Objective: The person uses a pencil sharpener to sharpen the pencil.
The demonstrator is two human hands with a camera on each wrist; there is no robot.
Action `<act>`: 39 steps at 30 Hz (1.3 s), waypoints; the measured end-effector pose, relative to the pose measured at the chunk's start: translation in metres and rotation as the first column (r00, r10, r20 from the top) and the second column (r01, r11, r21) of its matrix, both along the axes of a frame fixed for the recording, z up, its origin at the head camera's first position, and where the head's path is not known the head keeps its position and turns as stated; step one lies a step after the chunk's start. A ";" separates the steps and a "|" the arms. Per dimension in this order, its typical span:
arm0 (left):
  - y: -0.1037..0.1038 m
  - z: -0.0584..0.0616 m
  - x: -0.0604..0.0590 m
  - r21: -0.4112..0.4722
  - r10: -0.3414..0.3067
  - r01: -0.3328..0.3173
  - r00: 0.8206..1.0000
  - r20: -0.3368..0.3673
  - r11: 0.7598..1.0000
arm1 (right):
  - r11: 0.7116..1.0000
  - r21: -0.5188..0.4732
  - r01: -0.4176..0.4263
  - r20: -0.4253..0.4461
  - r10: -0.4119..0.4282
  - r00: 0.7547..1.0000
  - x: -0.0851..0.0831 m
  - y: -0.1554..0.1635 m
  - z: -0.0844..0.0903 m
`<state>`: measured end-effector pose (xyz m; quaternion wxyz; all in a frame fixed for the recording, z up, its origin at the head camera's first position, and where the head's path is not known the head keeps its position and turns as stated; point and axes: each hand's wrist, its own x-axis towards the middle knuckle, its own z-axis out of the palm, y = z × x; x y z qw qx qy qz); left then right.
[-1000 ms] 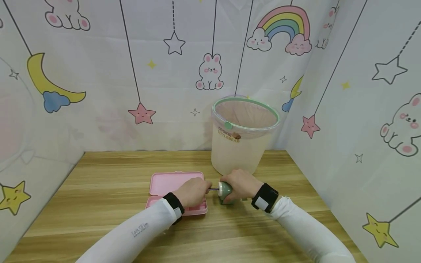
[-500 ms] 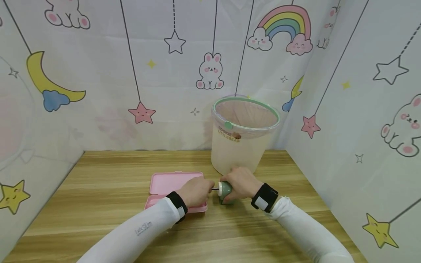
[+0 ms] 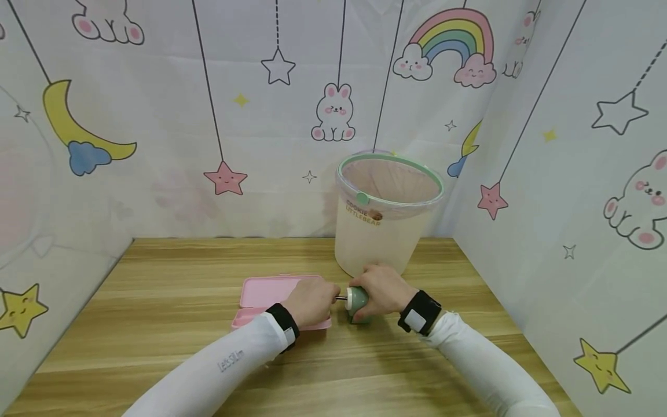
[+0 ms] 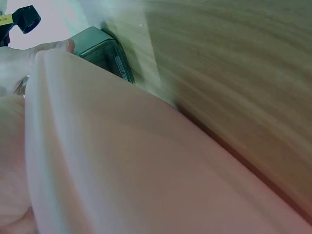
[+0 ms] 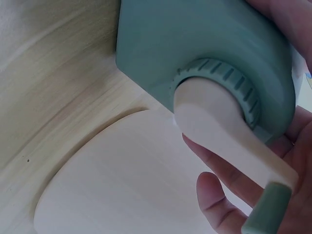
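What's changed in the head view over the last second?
Left hand moved slightly right toward the green sharpener; less of the thin dark rod shows between them. Pink case shifted slightly right, near edge higher in frame. No visible grasp or release. Right hand still grips the sharpener; bin unmoved.
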<state>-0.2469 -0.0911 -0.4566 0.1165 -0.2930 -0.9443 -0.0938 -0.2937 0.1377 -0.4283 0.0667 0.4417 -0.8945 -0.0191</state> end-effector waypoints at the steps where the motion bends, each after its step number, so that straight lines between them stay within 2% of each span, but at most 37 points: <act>1: 0.001 0.001 0.001 -0.002 0.008 -0.008 1.000 -0.015 1.000 | 1.000 -0.003 0.000 0.004 0.000 1.000 0.000 0.000 0.000; 2: 0.003 0.004 0.003 0.002 0.019 -0.019 1.000 -0.006 1.000 | 1.000 -0.009 0.001 0.010 0.000 1.000 0.000 0.000 0.000; 4: 0.004 0.001 0.001 0.027 0.027 -0.027 1.000 -0.009 0.999 | 1.000 -0.020 0.000 0.021 0.000 1.000 0.000 0.001 0.000; 11: 0.008 -0.003 -0.001 0.091 0.009 -0.008 1.000 -0.003 0.996 | 1.000 -0.017 -0.007 0.018 0.007 1.000 0.001 -0.004 0.001; 12: 0.008 -0.007 -0.004 0.104 0.002 0.000 1.000 -0.017 0.995 | 1.000 -0.016 -0.007 0.017 0.008 1.000 0.001 -0.004 0.001; 14: 0.007 -0.012 -0.009 0.122 -0.010 0.010 1.000 0.001 0.992 | 1.000 -0.022 -0.010 0.019 0.010 1.000 0.000 -0.004 0.001; 16: 0.006 -0.031 -0.024 0.124 -0.022 0.026 0.999 -0.036 0.992 | 1.000 -0.028 -0.005 0.025 0.005 1.000 0.000 -0.003 0.001; 19: 0.007 -0.042 -0.034 0.116 -0.029 0.031 0.999 -0.026 0.993 | 0.999 -0.049 0.005 0.035 -0.003 0.999 -0.001 -0.002 0.000; 20: 0.007 -0.044 -0.035 0.101 -0.029 0.034 0.999 -0.044 0.994 | 0.998 -0.055 0.014 0.045 -0.011 0.999 -0.001 -0.001 -0.001; 21: 0.008 -0.039 -0.032 0.087 -0.025 0.028 0.999 -0.034 0.996 | 0.998 -0.065 0.017 0.052 -0.014 0.999 -0.001 0.000 -0.002; 23: 0.008 -0.014 -0.014 0.057 -0.014 0.012 1.000 0.025 0.998 | 0.996 -0.087 0.027 0.082 -0.020 0.996 -0.001 0.001 -0.004; 27: 0.011 0.038 0.018 0.007 -0.009 0.008 0.995 0.097 1.000 | 0.992 -0.124 0.021 0.155 -0.001 0.988 0.000 0.008 -0.005; 30: 0.018 0.057 0.023 0.001 -0.067 0.068 0.995 0.078 0.998 | 0.987 -0.159 0.004 0.226 0.032 0.974 0.001 0.023 0.002; 34: 0.035 0.063 0.010 -0.070 -0.108 0.114 0.991 0.081 0.991 | 0.981 -0.181 0.072 0.296 -0.016 0.955 0.001 0.050 0.012; 37: 0.049 0.056 -0.003 -0.128 -0.078 0.095 0.988 0.137 0.987 | 0.977 -0.179 0.114 0.308 -0.054 0.950 0.000 0.064 0.011; 39: 0.056 0.050 -0.009 -0.148 -0.062 0.089 0.982 0.176 0.985 | 0.979 -0.183 0.095 0.282 -0.040 0.959 0.000 0.067 0.006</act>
